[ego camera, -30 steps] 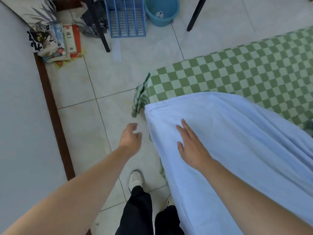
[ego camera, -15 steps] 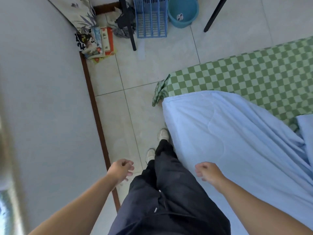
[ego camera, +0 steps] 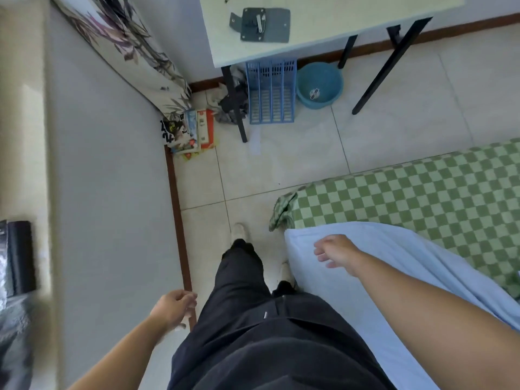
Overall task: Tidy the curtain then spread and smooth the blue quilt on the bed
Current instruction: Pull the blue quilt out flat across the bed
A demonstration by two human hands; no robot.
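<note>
The light blue quilt [ego camera: 394,271] lies over the near side of the bed, its corner hanging off the bed's end. Beyond it the green checked sheet [ego camera: 422,192] is bare. My right hand [ego camera: 336,253] hovers over the quilt's corner with relaxed fingers, holding nothing. My left hand [ego camera: 174,306] hangs beside my dark trousers near the wall, fingers loosely curled and empty. A floral curtain [ego camera: 126,49] hangs along the wall at the upper left, its hem reaching the floor.
A white table [ego camera: 309,26] with black legs stands at the back, a grey case on it. Under it are a blue file rack [ego camera: 271,91] and a teal bucket [ego camera: 319,84]. Books [ego camera: 194,130] lie in the corner. The wall runs close on my left.
My right hand lifted off the quilt and now hovers above its corner. I have stepped along the bed's end and my view has risen, bringing the table and curtain into sight.
</note>
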